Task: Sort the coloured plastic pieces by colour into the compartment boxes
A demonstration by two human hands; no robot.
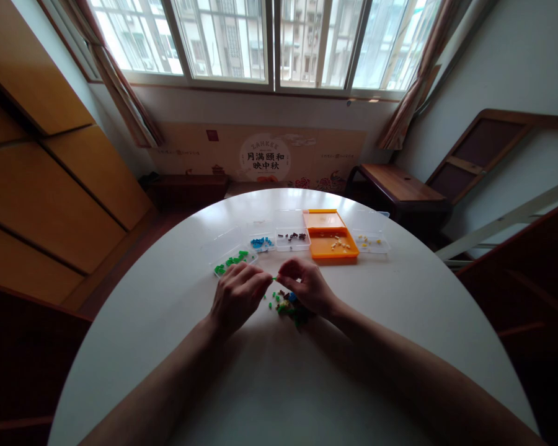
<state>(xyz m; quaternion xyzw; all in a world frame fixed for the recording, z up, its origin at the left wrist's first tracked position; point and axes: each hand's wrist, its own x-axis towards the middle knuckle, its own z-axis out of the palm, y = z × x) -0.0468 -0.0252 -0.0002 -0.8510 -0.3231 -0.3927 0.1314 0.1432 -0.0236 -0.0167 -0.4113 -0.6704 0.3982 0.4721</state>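
My left hand (242,290) and my right hand (308,286) meet over the table, fingertips pinched together. A small green toy brick (274,279) shows between them, gripped from both sides; much of it is hidden by the fingers. Under and beside my right hand lies a loose pile of tiny bricks (286,306), green, brown, blue and yellowish, partly covered by the hand. Just beyond my left hand, several green bricks (232,261) sit in a clear open box.
Farther back stand clear boxes with blue bricks (261,243), dark brown bricks (299,236) and yellow bricks (363,240). An open orange box (335,253) holds cream pieces. All rest on a round white table (413,322). A wooden chair (400,184) stands behind it at right.
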